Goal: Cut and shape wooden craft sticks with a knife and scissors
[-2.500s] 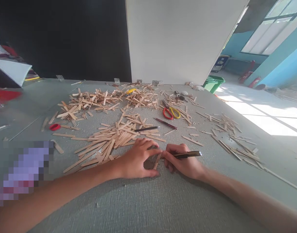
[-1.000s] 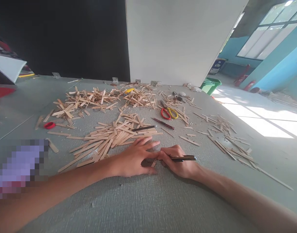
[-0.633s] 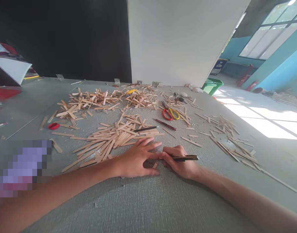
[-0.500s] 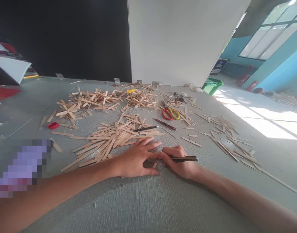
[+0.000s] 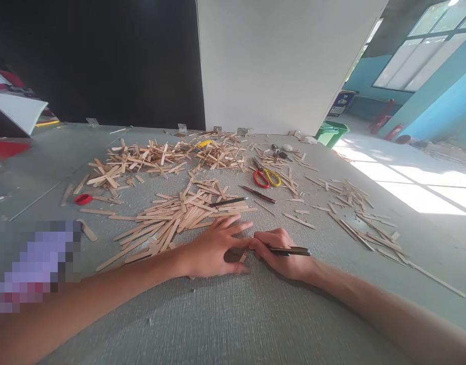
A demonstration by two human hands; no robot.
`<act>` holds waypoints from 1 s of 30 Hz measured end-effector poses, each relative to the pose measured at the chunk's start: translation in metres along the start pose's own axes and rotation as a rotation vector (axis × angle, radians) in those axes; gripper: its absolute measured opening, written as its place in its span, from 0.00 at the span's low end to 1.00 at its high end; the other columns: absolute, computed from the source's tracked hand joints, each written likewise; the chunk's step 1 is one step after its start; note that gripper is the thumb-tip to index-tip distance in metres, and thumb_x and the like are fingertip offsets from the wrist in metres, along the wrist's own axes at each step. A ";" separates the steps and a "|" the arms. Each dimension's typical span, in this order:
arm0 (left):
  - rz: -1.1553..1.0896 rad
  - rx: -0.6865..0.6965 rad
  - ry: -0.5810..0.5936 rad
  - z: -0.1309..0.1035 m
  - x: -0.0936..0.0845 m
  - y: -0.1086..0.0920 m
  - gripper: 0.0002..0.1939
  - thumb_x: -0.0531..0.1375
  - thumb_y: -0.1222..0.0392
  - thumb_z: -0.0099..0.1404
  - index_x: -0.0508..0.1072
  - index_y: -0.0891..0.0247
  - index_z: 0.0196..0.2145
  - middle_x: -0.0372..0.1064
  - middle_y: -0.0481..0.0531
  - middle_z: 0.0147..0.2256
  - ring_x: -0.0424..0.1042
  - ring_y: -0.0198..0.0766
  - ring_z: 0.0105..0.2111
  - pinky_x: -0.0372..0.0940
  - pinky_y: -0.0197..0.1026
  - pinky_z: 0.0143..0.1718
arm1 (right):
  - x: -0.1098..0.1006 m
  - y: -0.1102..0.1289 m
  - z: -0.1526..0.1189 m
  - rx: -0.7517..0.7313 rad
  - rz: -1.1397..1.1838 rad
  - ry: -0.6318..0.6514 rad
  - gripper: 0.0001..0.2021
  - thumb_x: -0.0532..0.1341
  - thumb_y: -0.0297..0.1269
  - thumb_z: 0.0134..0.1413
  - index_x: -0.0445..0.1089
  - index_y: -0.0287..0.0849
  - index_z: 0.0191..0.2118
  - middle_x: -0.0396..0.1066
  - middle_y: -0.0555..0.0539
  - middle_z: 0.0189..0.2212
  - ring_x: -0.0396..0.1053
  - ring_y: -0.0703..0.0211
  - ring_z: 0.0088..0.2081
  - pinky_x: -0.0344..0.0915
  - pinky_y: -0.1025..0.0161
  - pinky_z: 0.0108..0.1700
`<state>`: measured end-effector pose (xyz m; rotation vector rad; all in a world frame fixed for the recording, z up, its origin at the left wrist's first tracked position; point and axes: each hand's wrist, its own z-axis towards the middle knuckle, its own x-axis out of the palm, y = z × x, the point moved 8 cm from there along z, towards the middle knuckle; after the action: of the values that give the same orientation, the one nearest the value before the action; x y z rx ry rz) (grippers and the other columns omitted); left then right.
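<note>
My right hand (image 5: 280, 253) is closed around a dark pen (image 5: 293, 251), gripped close to its tip and slanting back over the hand. The pen's tip is hidden by the fingers. My left hand (image 5: 217, 246) lies on the table with its fingers spread, its index fingertip meeting the right hand's fingers. Between the left thumb and index finger shows a short piece of wooden craft stick (image 5: 244, 256), partly covered. Just beyond the left hand spreads a pile of craft sticks (image 5: 187, 208), with a black pen (image 5: 229, 202) lying on its right side.
Scissors (image 5: 266, 176) with red and yellow handles lie beyond a dark red pen (image 5: 257, 194). More sticks (image 5: 151, 156) are heaped toward the upright panel (image 5: 286, 66). Loose sticks (image 5: 364, 235) lie at right. A red ring of tape (image 5: 83, 199) sits at left.
The pen in my right hand has tilted very slightly. The left hand holds its place, and the whole view has shifted a little.
</note>
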<state>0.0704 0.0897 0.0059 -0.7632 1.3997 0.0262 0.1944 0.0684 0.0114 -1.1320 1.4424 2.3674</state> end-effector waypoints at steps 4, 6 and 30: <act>-0.004 -0.003 0.010 0.000 0.000 -0.001 0.25 0.67 0.42 0.67 0.73 0.41 0.60 0.46 0.46 0.74 0.42 0.63 0.73 0.44 0.69 0.69 | 0.001 0.001 -0.001 -0.046 -0.008 0.003 0.18 0.52 0.39 0.75 0.60 0.42 0.29 0.58 0.55 0.22 0.51 0.68 0.23 0.51 0.66 0.28; -0.002 -0.011 0.026 0.000 0.000 -0.001 0.25 0.67 0.43 0.67 0.73 0.41 0.60 0.46 0.47 0.74 0.41 0.63 0.73 0.44 0.69 0.69 | 0.001 0.000 -0.001 -0.044 -0.005 0.000 0.19 0.52 0.39 0.75 0.59 0.42 0.28 0.57 0.56 0.22 0.51 0.68 0.23 0.50 0.66 0.28; -0.020 -0.018 -0.007 -0.001 0.003 0.004 0.31 0.67 0.38 0.65 0.69 0.39 0.64 0.46 0.46 0.74 0.42 0.62 0.73 0.44 0.69 0.70 | -0.003 0.000 0.003 0.037 0.075 0.003 0.19 0.52 0.41 0.74 0.62 0.42 0.28 0.63 0.53 0.21 0.56 0.67 0.22 0.52 0.66 0.27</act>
<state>0.0686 0.0910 0.0015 -0.7913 1.3869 0.0255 0.1952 0.0715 0.0147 -1.0917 1.5496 2.3787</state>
